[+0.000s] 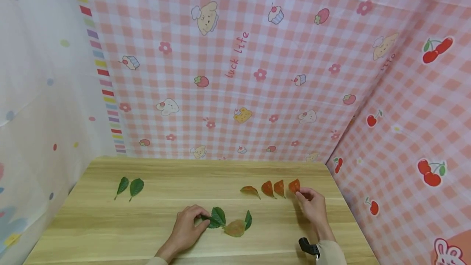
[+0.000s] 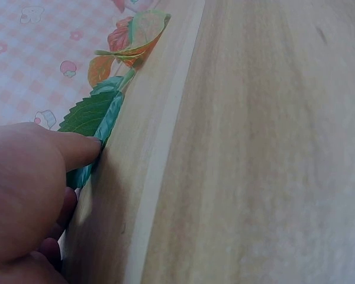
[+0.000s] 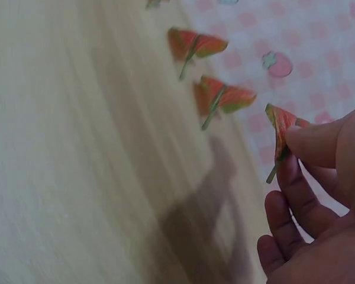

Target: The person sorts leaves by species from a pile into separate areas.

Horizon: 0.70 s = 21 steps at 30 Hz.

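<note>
Thumb and fingertips of my right hand pinch an orange-red leaf with a short green stem; in the right wrist view this leaf looks folded along its middle. To its left lie more orange leaves in a row. Near the front middle, my left hand pinches the outer end of a green leaf with toothed edges, its thumb on top in the left wrist view. Beside that leaf are another upright green leaf, a brownish-orange leaf and a small green leaf.
Two green leaves lie at the back left of the wooden table. Pink checked cloth hangs along the back, with more cloth on the right and a white dotted sheet on the left. A black strap sits at the right wrist.
</note>
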Each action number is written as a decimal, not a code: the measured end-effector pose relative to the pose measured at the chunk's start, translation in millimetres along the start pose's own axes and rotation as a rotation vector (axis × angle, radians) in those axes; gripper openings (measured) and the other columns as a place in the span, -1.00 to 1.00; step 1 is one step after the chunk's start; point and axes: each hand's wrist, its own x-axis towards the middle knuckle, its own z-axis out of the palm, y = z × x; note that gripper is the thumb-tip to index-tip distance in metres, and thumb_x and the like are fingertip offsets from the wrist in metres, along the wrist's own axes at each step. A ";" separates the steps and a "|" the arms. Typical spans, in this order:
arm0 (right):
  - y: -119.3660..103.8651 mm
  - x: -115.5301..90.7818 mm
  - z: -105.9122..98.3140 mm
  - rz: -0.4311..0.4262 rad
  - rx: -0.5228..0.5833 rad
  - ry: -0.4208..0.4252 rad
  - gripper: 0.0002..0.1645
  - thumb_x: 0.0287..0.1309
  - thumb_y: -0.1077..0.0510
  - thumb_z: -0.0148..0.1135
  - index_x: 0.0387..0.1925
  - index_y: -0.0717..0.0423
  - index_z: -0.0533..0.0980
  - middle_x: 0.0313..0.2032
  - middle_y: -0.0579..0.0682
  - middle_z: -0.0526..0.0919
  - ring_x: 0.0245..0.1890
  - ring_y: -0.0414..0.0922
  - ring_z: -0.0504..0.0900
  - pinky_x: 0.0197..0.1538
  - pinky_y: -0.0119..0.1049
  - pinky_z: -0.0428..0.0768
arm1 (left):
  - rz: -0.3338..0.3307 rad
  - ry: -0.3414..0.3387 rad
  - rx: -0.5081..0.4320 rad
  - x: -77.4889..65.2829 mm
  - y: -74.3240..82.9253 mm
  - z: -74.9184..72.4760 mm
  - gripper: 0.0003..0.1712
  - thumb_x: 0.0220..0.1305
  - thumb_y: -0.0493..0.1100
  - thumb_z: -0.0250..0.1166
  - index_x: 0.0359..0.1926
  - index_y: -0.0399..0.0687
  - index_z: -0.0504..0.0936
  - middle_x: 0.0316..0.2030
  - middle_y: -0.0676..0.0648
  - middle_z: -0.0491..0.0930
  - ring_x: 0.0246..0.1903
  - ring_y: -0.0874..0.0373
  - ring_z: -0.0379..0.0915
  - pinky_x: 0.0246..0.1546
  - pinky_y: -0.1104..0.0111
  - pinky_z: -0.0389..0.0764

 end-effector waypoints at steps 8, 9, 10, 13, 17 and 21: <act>14.9 13.6 6.1 -0.035 -0.071 -0.035 -0.78 0.50 0.33 0.40 0.02 0.46 0.73 -0.11 0.22 0.85 -0.22 -0.36 0.62 -0.11 -0.54 0.58 | -0.015 -0.002 0.004 0.1 0.8 0.3 -0.70 0.30 -0.26 0.65 -0.24 0.34 0.81 -0.17 0.33 0.79 -0.11 0.31 0.61 0.11 0.28 0.39; 16.2 14.6 7.0 -0.036 -0.078 -0.033 -0.79 0.50 0.33 0.40 0.01 0.45 0.73 -0.10 0.22 0.85 -0.21 -0.36 0.63 -0.09 -0.54 0.57 | -0.011 0.000 0.002 -0.1 0.8 0.4 -0.70 0.30 -0.26 0.65 -0.23 0.33 0.82 -0.17 0.32 0.79 -0.11 0.31 0.61 0.11 0.28 0.38; 17.5 15.5 7.7 -0.038 -0.081 -0.032 -0.79 0.50 0.33 0.40 0.01 0.45 0.73 -0.10 0.23 0.85 -0.20 -0.35 0.63 -0.08 -0.54 0.57 | -0.003 0.004 0.001 -0.3 0.6 0.7 -0.71 0.30 -0.26 0.65 -0.23 0.32 0.82 -0.17 0.32 0.80 -0.12 0.31 0.61 0.10 0.29 0.39; 21.3 17.7 9.7 -0.042 -0.092 -0.027 -0.79 0.49 0.33 0.40 0.00 0.44 0.74 -0.10 0.24 0.85 -0.19 -0.31 0.63 -0.06 -0.53 0.56 | 0.038 0.034 0.003 -1.1 -0.8 2.3 -0.70 0.27 -0.28 0.66 -0.24 0.29 0.82 -0.19 0.29 0.80 -0.14 0.31 0.61 0.05 0.31 0.42; 24.1 18.5 11.8 -0.038 -0.113 -0.017 -0.79 0.51 0.28 0.42 0.00 0.40 0.75 -0.10 0.24 0.85 -0.16 -0.26 0.65 -0.06 -0.51 0.55 | 0.134 0.111 0.014 -2.2 -9.0 8.5 -0.67 0.19 -0.32 0.68 -0.25 0.25 0.82 -0.23 0.24 0.81 -0.20 0.32 0.59 -0.04 0.35 0.41; 23.6 17.6 14.0 -0.023 -0.123 -0.003 -0.78 0.52 0.22 0.44 0.00 0.34 0.77 -0.06 0.24 0.85 -0.11 -0.20 0.67 -0.02 -0.47 0.55 | 0.098 0.082 0.016 -0.8 -7.4 6.5 -0.68 0.22 -0.31 0.68 -0.25 0.28 0.82 -0.22 0.27 0.80 -0.18 0.33 0.60 -0.01 0.33 0.42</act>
